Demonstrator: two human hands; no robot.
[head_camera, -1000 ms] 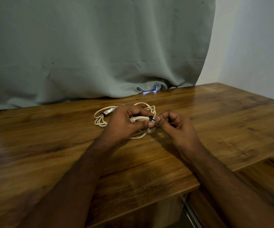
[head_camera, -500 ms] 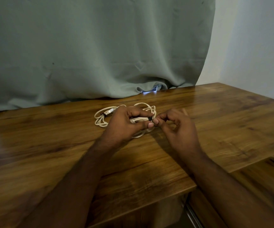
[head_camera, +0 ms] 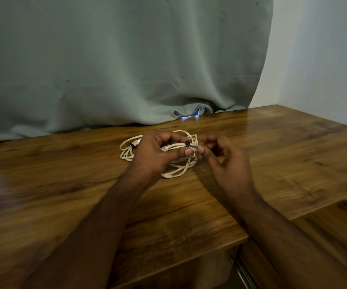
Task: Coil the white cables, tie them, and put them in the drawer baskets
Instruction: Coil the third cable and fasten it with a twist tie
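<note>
White cable (head_camera: 173,174) in left grip (head_camera: 153,155)

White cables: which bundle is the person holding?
The nearer white coiled cable, gripped by the left hand; the other white cable bundle lies untouched behind.

Dim and warm overall. Soft glare across the wooden table (head_camera: 272,130), strongest toward a bright gap under the curtain (head_camera: 126,59). Blurred right hand (head_camera: 224,163); smeared left edge; wide-angle bending at borders.
</note>
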